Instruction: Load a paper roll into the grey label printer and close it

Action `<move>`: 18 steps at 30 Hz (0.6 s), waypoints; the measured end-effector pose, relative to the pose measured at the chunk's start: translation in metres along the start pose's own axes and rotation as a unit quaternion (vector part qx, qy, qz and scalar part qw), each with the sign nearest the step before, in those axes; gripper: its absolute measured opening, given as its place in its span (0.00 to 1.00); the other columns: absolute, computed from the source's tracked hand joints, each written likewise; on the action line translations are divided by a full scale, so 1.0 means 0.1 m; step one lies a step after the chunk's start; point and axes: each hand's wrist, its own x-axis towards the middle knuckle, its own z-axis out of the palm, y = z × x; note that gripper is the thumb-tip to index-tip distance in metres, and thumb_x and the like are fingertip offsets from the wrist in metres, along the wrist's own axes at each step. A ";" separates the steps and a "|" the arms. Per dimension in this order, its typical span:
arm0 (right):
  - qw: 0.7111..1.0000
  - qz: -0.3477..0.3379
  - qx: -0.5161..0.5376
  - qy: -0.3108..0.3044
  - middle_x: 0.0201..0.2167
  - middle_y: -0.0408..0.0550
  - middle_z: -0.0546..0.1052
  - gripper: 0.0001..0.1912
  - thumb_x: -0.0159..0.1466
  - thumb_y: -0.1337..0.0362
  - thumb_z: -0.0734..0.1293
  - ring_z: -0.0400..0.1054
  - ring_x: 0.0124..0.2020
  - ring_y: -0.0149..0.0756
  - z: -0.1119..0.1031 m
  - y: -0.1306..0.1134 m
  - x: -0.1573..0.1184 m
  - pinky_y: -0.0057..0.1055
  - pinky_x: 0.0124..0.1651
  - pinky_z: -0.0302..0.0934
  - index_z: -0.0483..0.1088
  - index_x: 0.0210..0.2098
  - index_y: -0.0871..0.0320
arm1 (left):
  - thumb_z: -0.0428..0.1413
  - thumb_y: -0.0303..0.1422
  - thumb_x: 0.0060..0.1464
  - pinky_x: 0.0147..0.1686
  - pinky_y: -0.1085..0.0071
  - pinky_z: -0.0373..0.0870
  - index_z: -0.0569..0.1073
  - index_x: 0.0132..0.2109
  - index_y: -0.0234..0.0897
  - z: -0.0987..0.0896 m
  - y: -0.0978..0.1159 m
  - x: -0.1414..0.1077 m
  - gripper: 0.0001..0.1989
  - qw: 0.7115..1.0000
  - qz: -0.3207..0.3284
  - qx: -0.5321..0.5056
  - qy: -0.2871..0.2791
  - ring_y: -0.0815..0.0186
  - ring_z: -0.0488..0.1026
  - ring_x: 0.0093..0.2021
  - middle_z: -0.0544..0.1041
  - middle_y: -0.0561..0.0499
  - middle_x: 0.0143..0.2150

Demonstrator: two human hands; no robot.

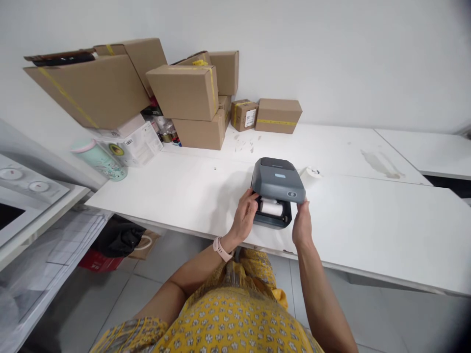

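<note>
A dark grey label printer (277, 179) sits on the white table with its lid partly raised. Inside the gap at its front lies a white paper roll (271, 209). My left hand (245, 212), a pink watch band on its wrist, grips the left front side at the lid's edge with curled fingers. On the other side, my right hand (302, 220) holds the right front corner of the lid, its fingers partly hidden behind it. Just behind the printer to the right, a small white roll (311, 174) rests on the table.
Cardboard boxes (184, 93) are stacked along the wall at the back left, with a smaller box (278, 116) at the back middle. A mint green tumbler (101, 159) lies tilted at the left, near a white appliance with knobs (25, 181). The table's front edge (331, 264) runs close to my body.
</note>
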 end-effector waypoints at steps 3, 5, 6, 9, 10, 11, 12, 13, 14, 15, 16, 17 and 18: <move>0.998 -0.054 -0.032 -0.013 0.71 0.41 0.53 0.34 0.69 0.40 0.48 0.41 0.72 0.41 -0.01 -0.12 0.29 0.49 0.72 0.34 0.50 0.70 0.45 | 0.43 0.46 0.67 0.67 0.60 0.53 0.70 0.58 0.41 0.01 0.03 0.16 0.22 0.999 0.034 0.005 0.027 0.58 0.57 0.68 0.64 0.46 0.66; 0.995 -0.090 -0.044 -0.012 0.71 0.42 0.53 0.34 0.68 0.39 0.47 0.42 0.72 0.41 0.01 -0.19 0.53 0.49 0.72 0.35 0.50 0.69 0.45 | 0.45 0.43 0.67 0.65 0.61 0.56 0.70 0.58 0.41 -0.01 -0.01 0.32 0.20 0.998 0.046 0.017 0.033 0.59 0.60 0.66 0.67 0.45 0.64; 0.993 -0.107 -0.045 -0.007 0.70 0.42 0.55 0.35 0.68 0.39 0.47 0.44 0.72 0.42 0.03 -0.23 0.65 0.49 0.72 0.36 0.51 0.69 0.45 | 0.46 0.41 0.66 0.64 0.61 0.59 0.71 0.57 0.40 -0.03 -0.05 0.40 0.19 0.998 0.039 0.026 0.040 0.59 0.62 0.65 0.68 0.45 0.63; 0.989 -0.143 -0.041 0.007 0.66 0.46 0.61 0.36 0.68 0.39 0.44 0.52 0.69 0.41 0.11 -0.32 1.01 0.48 0.70 0.42 0.55 0.67 0.49 | 0.50 0.35 0.62 0.57 0.61 0.66 0.72 0.54 0.38 -0.06 -0.23 0.63 0.15 0.995 -0.026 0.074 0.057 0.58 0.66 0.60 0.72 0.44 0.58; 0.988 -0.149 -0.041 0.013 0.65 0.47 0.63 0.37 0.68 0.38 0.43 0.54 0.67 0.41 0.14 -0.35 1.12 0.47 0.70 0.44 0.56 0.67 0.50 | 0.51 0.33 0.60 0.55 0.62 0.67 0.72 0.53 0.38 -0.06 -0.29 0.70 0.15 0.993 -0.045 0.090 0.055 0.58 0.67 0.60 0.73 0.43 0.57; 0.987 -0.151 -0.045 0.019 0.64 0.47 0.64 0.38 0.68 0.38 0.43 0.56 0.66 0.41 0.17 -0.38 1.22 0.47 0.69 0.45 0.56 0.66 0.51 | 0.51 0.32 0.59 0.53 0.63 0.68 0.71 0.53 0.38 -0.05 -0.34 0.75 0.15 0.991 -0.059 0.107 0.049 0.58 0.67 0.59 0.72 0.43 0.57; 0.987 -0.149 -0.052 0.028 0.64 0.47 0.64 0.38 0.67 0.37 0.43 0.56 0.66 0.41 0.19 -0.41 1.32 0.46 0.69 0.46 0.56 0.66 0.51 | 0.51 0.32 0.59 0.52 0.63 0.68 0.71 0.53 0.38 -0.04 -0.38 0.80 0.16 0.989 -0.071 0.123 0.040 0.58 0.67 0.59 0.72 0.43 0.58; 0.987 -0.143 -0.061 0.036 0.64 0.47 0.64 0.38 0.67 0.37 0.43 0.57 0.66 0.41 0.22 -0.44 1.41 0.46 0.69 0.47 0.55 0.66 0.50 | 0.52 0.32 0.58 0.52 0.63 0.68 0.70 0.54 0.38 -0.03 -0.40 0.83 0.17 0.987 -0.080 0.138 0.029 0.57 0.67 0.59 0.72 0.43 0.58; 0.988 -0.132 -0.073 0.043 0.64 0.46 0.64 0.37 0.67 0.37 0.43 0.57 0.65 0.41 0.24 -0.47 1.50 0.46 0.68 0.47 0.55 0.66 0.49 | 0.53 0.34 0.58 0.53 0.63 0.68 0.69 0.55 0.38 -0.01 -0.42 0.85 0.18 0.984 -0.088 0.154 0.017 0.57 0.68 0.58 0.72 0.43 0.58; 0.988 -0.117 -0.087 0.049 0.64 0.46 0.64 0.37 0.67 0.37 0.43 0.57 0.65 0.41 0.27 -0.49 1.60 0.46 0.68 0.47 0.55 0.66 0.49 | 0.54 0.35 0.57 0.53 0.63 0.67 0.68 0.56 0.38 0.01 -0.42 0.86 0.20 0.981 -0.094 0.169 0.007 0.57 0.68 0.58 0.72 0.43 0.58; 0.989 -0.101 -0.099 0.053 0.64 0.46 0.64 0.37 0.67 0.37 0.42 0.57 0.65 0.41 0.29 -0.51 1.69 0.47 0.68 0.47 0.55 0.65 0.49 | 0.54 0.37 0.57 0.54 0.63 0.66 0.67 0.58 0.38 0.03 -0.42 0.87 0.22 0.978 -0.099 0.182 -0.003 0.56 0.68 0.58 0.72 0.43 0.59; 0.989 -0.085 -0.110 0.056 0.64 0.48 0.64 0.38 0.67 0.37 0.41 0.57 0.65 0.42 0.32 -0.52 1.79 0.47 0.68 0.46 0.55 0.65 0.51 | 0.55 0.39 0.56 0.54 0.62 0.66 0.65 0.59 0.38 0.04 -0.41 0.86 0.24 0.976 -0.101 0.195 -0.010 0.55 0.68 0.59 0.71 0.42 0.60; 0.989 -0.070 -0.119 0.057 0.65 0.51 0.64 0.39 0.67 0.38 0.40 0.56 0.65 0.43 0.34 -0.52 1.88 0.48 0.69 0.45 0.56 0.65 0.53 | 0.56 0.40 0.56 0.54 0.62 0.66 0.64 0.60 0.39 0.06 -0.40 0.86 0.26 0.973 -0.103 0.207 -0.015 0.55 0.67 0.59 0.71 0.42 0.60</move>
